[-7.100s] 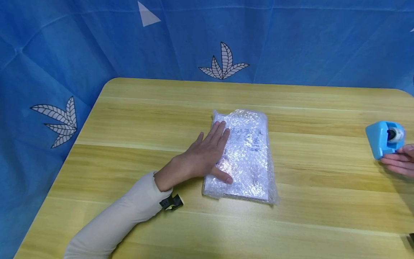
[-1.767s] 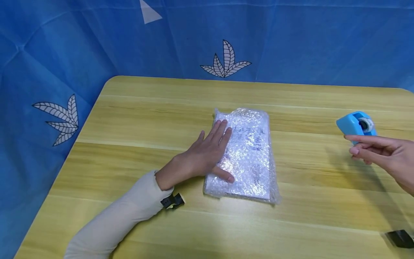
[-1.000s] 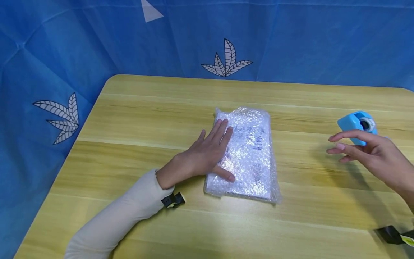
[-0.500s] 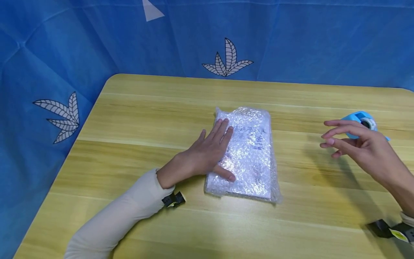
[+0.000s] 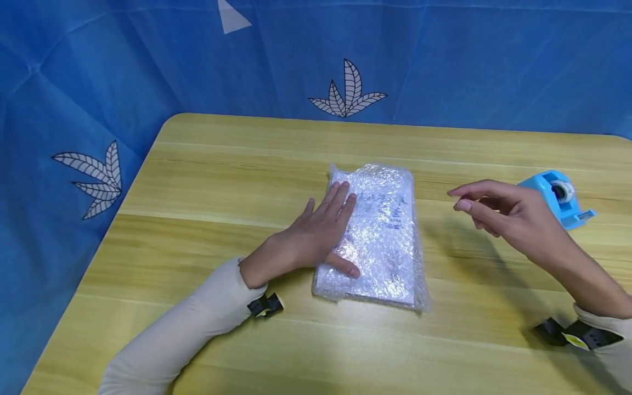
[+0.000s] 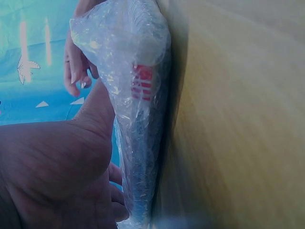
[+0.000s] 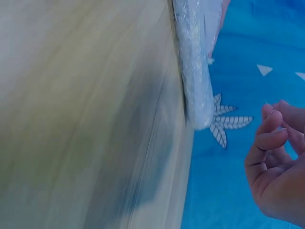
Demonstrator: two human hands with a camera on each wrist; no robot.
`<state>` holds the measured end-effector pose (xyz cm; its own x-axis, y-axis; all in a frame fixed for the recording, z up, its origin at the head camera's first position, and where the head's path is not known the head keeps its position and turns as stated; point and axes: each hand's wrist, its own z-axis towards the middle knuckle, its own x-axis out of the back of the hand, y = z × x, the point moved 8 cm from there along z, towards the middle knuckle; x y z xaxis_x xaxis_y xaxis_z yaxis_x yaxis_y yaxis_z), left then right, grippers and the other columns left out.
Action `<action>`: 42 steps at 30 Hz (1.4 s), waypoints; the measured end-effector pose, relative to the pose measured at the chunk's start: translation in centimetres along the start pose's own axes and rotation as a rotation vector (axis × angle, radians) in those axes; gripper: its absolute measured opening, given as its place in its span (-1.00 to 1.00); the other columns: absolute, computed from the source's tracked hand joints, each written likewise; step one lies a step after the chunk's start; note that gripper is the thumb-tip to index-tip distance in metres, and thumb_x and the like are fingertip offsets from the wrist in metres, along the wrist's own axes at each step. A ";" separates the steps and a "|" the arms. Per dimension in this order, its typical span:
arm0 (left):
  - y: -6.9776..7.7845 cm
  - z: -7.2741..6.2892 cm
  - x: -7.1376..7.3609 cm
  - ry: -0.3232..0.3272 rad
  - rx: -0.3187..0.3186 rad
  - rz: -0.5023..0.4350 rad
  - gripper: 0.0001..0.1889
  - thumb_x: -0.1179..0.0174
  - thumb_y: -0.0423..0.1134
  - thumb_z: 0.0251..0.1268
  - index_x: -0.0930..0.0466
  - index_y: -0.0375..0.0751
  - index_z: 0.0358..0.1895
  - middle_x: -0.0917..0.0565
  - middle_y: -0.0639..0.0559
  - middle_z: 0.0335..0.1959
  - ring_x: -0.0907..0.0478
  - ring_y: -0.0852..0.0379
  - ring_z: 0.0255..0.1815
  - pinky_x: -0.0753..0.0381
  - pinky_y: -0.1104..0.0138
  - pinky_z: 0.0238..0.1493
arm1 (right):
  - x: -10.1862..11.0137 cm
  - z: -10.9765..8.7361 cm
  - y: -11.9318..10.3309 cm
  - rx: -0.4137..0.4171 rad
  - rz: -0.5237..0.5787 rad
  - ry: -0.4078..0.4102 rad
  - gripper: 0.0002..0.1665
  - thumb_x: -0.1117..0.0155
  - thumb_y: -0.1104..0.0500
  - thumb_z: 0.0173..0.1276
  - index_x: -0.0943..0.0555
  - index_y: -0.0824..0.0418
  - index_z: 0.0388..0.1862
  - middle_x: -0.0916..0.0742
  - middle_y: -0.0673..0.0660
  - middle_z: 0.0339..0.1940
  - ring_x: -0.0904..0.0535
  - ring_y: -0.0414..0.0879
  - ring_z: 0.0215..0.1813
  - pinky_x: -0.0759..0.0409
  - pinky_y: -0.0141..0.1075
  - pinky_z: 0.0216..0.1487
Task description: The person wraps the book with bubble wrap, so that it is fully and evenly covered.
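Note:
In the head view, a flat pack wrapped in bubble wrap (image 5: 380, 241) lies on the wooden table, with blue marks showing through the plastic. My left hand (image 5: 316, 236) rests spread over its left side, fingers straight. The left wrist view gives the pack's edge (image 6: 141, 86), with red print under the wrap. Right of the pack, my right hand (image 5: 513, 216) hovers with loosely bent fingers, thumb and index close together; no held object is visible. Behind that hand stands a light-blue tape dispenser (image 5: 568, 211), partly covered by it, apart from the fingers.
The yellow wooden table (image 5: 207, 181) fills most of the head view. A blue cloth (image 5: 276, 60) printed with white leaves hangs behind and to the left. Black wrist cameras sit at both cuffs.
The tape dispenser, held at the far right in the oldest frame, now stands nearer the pack, released. My right hand has moved left, away from it. My left hand stays put.

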<state>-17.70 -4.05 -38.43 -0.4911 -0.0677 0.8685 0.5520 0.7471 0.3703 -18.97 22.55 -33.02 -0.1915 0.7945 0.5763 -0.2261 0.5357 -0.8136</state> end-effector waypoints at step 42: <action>-0.1 0.1 -0.2 -0.015 0.030 -0.005 0.45 -0.34 0.49 0.08 0.44 -0.31 0.67 0.61 -0.24 0.64 0.72 -0.10 0.62 0.24 -0.27 0.55 | -7.3 4.7 -5.3 0.244 0.052 -0.071 -0.79 -0.38 0.38 0.43 -0.83 0.17 -0.07 -0.70 0.06 0.13 -0.54 -0.14 -0.17 -0.46 -0.36 -0.43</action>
<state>-17.80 -4.05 -38.68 -0.5045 -0.0617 0.8612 0.5292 0.7660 0.3650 -20.81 12.56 -32.53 -0.2730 0.7925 0.5454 -0.4368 0.4030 -0.8042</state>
